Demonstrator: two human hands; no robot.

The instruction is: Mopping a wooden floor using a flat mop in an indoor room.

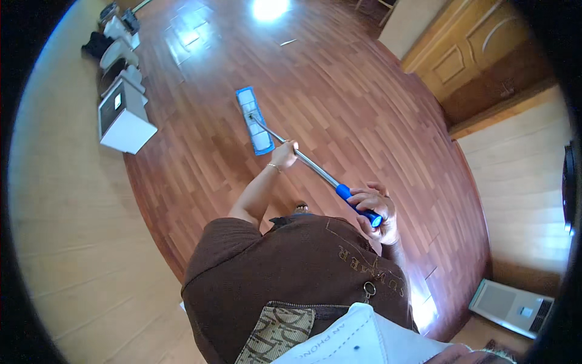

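A flat mop with a blue-edged, pale rectangular head lies on the wood-patterned floor ahead of me. Its metal pole slants back toward my right side and ends in a blue grip. My left hand is wrapped round the pole partway down, with a thin bracelet on the wrist. Up at the top end, my right hand holds the blue grip, the fingers curled over it. My foot shows in part below the left forearm.
Along the left wall stand a white box-shaped appliance and several household items behind it. A wooden door is at the far right. Near the right wall sits a grey-and-white appliance. A small pale strip lies on the far floor.
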